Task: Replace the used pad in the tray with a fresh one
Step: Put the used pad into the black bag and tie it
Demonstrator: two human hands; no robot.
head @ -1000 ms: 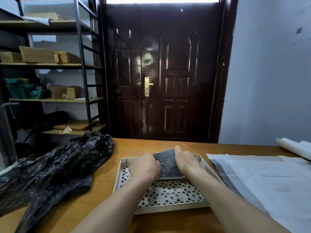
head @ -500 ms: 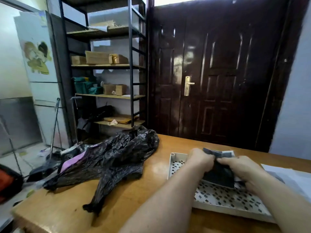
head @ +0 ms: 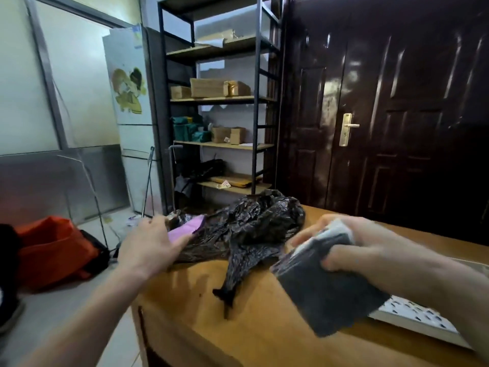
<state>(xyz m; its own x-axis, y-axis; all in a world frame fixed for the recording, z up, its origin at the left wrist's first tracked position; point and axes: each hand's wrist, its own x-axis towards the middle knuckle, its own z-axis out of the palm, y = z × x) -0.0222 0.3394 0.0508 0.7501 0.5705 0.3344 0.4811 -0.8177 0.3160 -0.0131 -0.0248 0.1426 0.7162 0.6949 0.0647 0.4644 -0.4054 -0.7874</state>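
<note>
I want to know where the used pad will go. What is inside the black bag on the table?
A pink sheet sticks out of the black bag at the opening beside the left hand. The crumpled plastic hides everything deeper inside.

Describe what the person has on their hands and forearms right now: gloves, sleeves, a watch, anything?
Nothing visible. The left hand and right hand are bare, with no gloves, rings or wristbands showing. Both forearms are uncovered as far as the frame shows; no sleeve edge is in view.
</note>
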